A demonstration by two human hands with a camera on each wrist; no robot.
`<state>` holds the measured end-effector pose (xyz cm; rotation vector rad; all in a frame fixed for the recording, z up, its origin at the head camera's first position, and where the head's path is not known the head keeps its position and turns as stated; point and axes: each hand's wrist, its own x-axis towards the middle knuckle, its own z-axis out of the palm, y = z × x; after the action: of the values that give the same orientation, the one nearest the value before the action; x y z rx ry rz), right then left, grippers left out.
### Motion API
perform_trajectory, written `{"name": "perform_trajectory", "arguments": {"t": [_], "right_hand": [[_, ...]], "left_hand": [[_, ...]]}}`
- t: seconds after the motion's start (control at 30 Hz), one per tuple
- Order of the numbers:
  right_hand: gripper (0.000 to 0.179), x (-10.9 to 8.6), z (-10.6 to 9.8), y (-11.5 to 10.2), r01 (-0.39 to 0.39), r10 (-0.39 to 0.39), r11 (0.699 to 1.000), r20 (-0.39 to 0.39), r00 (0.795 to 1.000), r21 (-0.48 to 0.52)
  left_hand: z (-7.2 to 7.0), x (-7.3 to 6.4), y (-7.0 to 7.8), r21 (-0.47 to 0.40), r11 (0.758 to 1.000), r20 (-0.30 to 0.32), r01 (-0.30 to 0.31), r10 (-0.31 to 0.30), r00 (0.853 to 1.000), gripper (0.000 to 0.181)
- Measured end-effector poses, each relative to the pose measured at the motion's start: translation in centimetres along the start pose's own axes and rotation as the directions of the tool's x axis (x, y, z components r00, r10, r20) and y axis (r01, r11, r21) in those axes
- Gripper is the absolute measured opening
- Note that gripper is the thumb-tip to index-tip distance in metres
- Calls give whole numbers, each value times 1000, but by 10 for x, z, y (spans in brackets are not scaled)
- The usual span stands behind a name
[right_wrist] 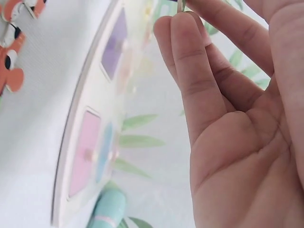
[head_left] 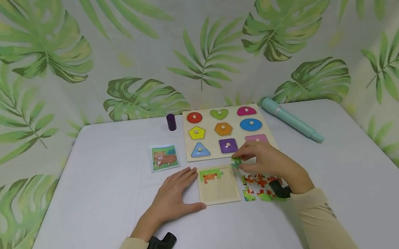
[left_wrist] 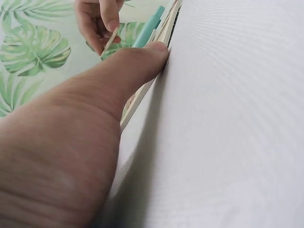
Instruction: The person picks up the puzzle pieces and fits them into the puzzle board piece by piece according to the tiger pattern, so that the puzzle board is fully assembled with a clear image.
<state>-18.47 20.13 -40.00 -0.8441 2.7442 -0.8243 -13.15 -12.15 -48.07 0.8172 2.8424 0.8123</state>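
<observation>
Between thumb and fingertips, my right hand (head_left: 264, 159) pinches a green jigsaw piece (head_left: 236, 163), held up over the top right corner of a wooden puzzle tray (head_left: 219, 193). In the left wrist view the piece (left_wrist: 110, 42) appears edge-on. My left hand (head_left: 173, 196) lies along the tray's left side, its fingers extended at the upper corner and its thumb at the lower one. A few joined pieces (head_left: 210, 176), green and orange, fill the tray's upper left. Loose jigsaw pieces (head_left: 260, 180) lie right of the tray, partly hidden under the right wrist.
Behind the tray is a shape-knob board (head_left: 209, 140), its lower right overlapped by my right hand. A bear picture card (head_left: 164, 157) lies to its left. A dark purple cylinder (head_left: 171, 122) stands at the back, and a teal pen-shaped object (head_left: 293, 121) lies at the back right.
</observation>
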Motion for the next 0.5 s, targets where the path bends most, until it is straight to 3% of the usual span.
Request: {"name": "perform_trajectory", "arguments": {"t": [0.5], "right_hand": [[32, 10, 26, -5, 29, -28, 999, 50, 998, -28]], "left_hand": [[0, 0, -1, 12, 1000, 11, -8, 8, 1000, 95]]}}
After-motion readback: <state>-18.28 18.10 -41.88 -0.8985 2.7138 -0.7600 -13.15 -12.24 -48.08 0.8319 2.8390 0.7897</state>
